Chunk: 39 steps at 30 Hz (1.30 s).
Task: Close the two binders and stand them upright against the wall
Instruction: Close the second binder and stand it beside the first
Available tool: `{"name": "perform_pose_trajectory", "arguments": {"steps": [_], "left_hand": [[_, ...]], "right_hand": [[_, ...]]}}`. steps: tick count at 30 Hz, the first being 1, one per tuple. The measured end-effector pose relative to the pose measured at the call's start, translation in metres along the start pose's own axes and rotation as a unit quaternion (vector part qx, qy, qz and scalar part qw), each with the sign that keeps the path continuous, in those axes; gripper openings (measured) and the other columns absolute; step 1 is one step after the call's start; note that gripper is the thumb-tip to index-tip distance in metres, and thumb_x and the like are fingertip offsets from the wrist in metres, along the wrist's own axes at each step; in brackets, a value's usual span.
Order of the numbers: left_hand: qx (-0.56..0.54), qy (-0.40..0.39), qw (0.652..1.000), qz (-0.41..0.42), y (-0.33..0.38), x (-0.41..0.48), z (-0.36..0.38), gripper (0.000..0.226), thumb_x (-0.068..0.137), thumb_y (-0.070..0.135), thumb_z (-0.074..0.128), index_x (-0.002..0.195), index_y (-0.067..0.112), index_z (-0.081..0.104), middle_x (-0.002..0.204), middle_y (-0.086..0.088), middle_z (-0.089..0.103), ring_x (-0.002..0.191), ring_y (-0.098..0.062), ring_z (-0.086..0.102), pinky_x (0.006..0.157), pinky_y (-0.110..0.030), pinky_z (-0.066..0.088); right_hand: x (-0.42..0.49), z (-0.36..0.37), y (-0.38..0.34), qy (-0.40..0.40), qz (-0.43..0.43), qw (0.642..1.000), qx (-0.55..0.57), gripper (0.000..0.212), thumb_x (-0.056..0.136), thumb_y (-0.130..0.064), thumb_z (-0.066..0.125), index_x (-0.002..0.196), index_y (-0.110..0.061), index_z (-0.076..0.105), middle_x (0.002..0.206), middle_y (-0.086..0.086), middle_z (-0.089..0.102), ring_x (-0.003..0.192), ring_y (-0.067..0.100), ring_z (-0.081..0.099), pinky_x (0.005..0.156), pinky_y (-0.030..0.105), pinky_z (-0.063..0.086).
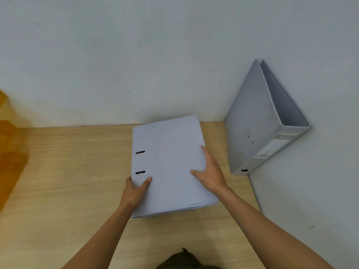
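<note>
A pale blue-grey binder (171,156) lies closed and flat on the wooden table (68,171), spine to the left with two slots showing. My left hand (136,191) grips its near left corner, thumb on the cover. On the cover's right part my right hand (210,171) rests flat with fingers spread. A second grey binder (252,125) stands upright in the corner at the right, spine toward me, its covers slightly apart at the top.
White walls (155,65) run along the back and the right side of the table. An orange-brown object (9,152) is blurred at the left edge. Bare wood stretches left of the flat binder.
</note>
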<state>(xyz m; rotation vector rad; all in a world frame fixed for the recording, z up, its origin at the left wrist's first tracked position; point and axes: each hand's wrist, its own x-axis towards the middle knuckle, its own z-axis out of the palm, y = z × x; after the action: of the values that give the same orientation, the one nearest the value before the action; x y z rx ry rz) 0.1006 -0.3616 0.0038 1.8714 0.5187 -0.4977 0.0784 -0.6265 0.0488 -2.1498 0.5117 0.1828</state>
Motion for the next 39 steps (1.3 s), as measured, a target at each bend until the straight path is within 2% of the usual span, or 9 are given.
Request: {"name": "perform_pose_trajectory", "arguments": {"steps": [4, 9, 16, 19, 21, 25, 28, 32, 39], "left_hand": [[0.025, 0.016, 1.000, -0.001, 0.000, -0.011, 0.020, 0.084, 0.085, 0.042, 0.077, 0.151, 0.013, 0.035, 0.146, -0.011, 0.057, 0.129, -0.034, 0.057, 0.102, -0.041, 0.044], [0.044, 0.040, 0.998, 0.021, 0.000, -0.018, 0.029, 0.081, 0.087, 0.034, 0.075, 0.154, 0.017, 0.033, 0.146, -0.012, 0.056, 0.131, -0.035, 0.055, 0.098, -0.037, 0.041], [0.050, 0.032, 0.998, 0.030, 0.000, -0.024, 0.031, 0.082, 0.087, 0.032, 0.075, 0.156, 0.022, 0.032, 0.145, -0.008, 0.057, 0.129, -0.035, 0.056, 0.098, -0.039, 0.045], [0.017, 0.030, 0.999, -0.020, 0.002, -0.016, 0.025, 0.089, 0.076, 0.053, 0.079, 0.150, 0.021, 0.042, 0.139, -0.006, 0.063, 0.123, -0.032, 0.062, 0.104, -0.043, 0.048], [-0.073, 0.013, 0.991, -0.115, 0.004, -0.008, 0.020, 0.096, 0.070, 0.082, 0.061, 0.139, 0.017, 0.051, 0.126, -0.009, 0.070, 0.114, -0.031, 0.065, 0.103, -0.045, 0.049], [-0.188, -0.130, 0.956, -0.185, 0.012, -0.015, 0.020, 0.103, 0.080, 0.089, 0.025, 0.142, 0.012, 0.054, 0.127, -0.015, 0.070, 0.116, -0.031, 0.065, 0.099, -0.047, 0.049], [-0.278, -0.220, 0.929, -0.104, 0.030, -0.031, 0.031, 0.083, 0.091, 0.077, 0.027, 0.141, 0.019, 0.059, 0.133, -0.012, 0.070, 0.121, -0.029, 0.068, 0.099, -0.046, 0.051], [-0.217, -0.308, 0.926, -0.030, 0.064, -0.054, 0.045, 0.059, 0.097, 0.066, 0.035, 0.142, 0.033, 0.056, 0.138, -0.002, 0.068, 0.126, -0.023, 0.065, 0.106, -0.053, 0.049], [-0.165, -0.291, 0.936, 0.114, 0.108, -0.088, 0.057, 0.048, 0.101, 0.046, 0.050, 0.145, 0.030, 0.048, 0.131, 0.001, 0.072, 0.118, -0.022, 0.071, 0.101, -0.049, 0.055]], "right_hand": [[0.001, 0.005, 0.038, -0.046, 0.067, 0.996, -0.044, 0.087, 0.083, -0.033, 0.075, 0.156, -0.033, 0.027, 0.151, 0.008, 0.033, 0.137, 0.027, 0.046, 0.110, 0.033, 0.040], [0.004, 0.015, 0.049, -0.095, 0.047, 0.986, -0.130, 0.088, 0.083, -0.031, 0.073, 0.158, -0.027, 0.027, 0.169, 0.006, 0.002, 0.156, 0.027, 0.010, 0.124, 0.036, 0.022], [0.001, 0.038, 0.034, -0.239, 0.053, 0.964, -0.105, 0.089, 0.089, -0.035, 0.067, 0.161, -0.027, 0.015, 0.171, 0.004, -0.005, 0.157, 0.029, -0.007, 0.125, 0.040, 0.008], [-0.002, 0.041, 0.029, -0.239, 0.072, 0.966, -0.069, 0.085, 0.091, -0.042, 0.063, 0.161, -0.027, 0.018, 0.171, 0.003, -0.009, 0.156, 0.029, -0.013, 0.126, 0.045, 0.005], [-0.006, 0.042, 0.023, -0.241, 0.082, 0.965, -0.064, 0.082, 0.093, -0.051, 0.056, 0.161, -0.028, 0.016, 0.171, 0.002, -0.011, 0.156, 0.031, -0.016, 0.125, 0.054, 0.003], [-0.016, 0.039, 0.001, -0.230, 0.046, 0.968, -0.088, 0.077, 0.097, -0.066, 0.029, 0.161, -0.035, 0.002, 0.169, -0.004, -0.017, 0.155, 0.030, -0.019, 0.121, 0.061, -0.006], [-0.021, 0.034, -0.020, -0.216, 0.030, 0.975, -0.043, 0.076, 0.096, -0.070, 0.019, 0.160, -0.037, -0.003, 0.170, -0.006, -0.016, 0.156, 0.025, -0.018, 0.123, 0.057, -0.009], [-0.025, 0.020, -0.033, -0.151, 0.023, 0.988, 0.002, 0.078, 0.093, -0.074, 0.015, 0.160, -0.039, -0.003, 0.171, -0.007, -0.008, 0.157, 0.019, -0.012, 0.124, 0.053, -0.008], [-0.040, -0.028, -0.065, -0.108, -0.040, 0.976, 0.187, 0.080, 0.085, -0.080, 0.034, 0.156, -0.046, 0.019, 0.153, -0.025, 0.036, 0.138, 0.004, 0.043, 0.119, 0.043, 0.033]]}}
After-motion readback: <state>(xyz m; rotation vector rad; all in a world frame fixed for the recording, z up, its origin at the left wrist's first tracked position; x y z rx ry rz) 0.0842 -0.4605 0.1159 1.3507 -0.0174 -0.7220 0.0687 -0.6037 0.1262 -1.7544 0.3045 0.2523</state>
